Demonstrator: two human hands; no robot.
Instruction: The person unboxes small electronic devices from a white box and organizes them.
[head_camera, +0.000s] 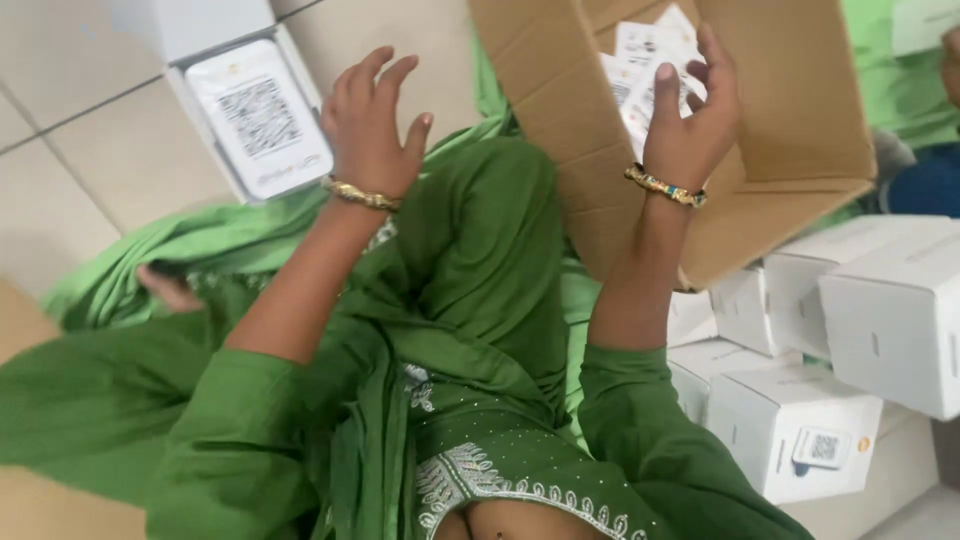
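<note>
Fingers of right hand (690, 120) pinching white printed cards (645, 70) inside a tilted brown cardboard box (800, 120).
Cards: small, glossy, fanned in a loose stack, held against the box's inner wall. Right hand raised, wrist with beaded bangle, forearm upright. Left hand (370, 125) holds nothing, fingers spread and curled, gold bangle at wrist, hovering near an open white box (250, 110) on the tiled floor.

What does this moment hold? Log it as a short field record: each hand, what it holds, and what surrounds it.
left hand: open, fingers spread, empty, beside the open white box with a white device
right hand: grips small white printed cards inside the brown cardboard carton
right side: stacked white cardboard boxes
floor: pale tiles
clothing: green garment
</note>
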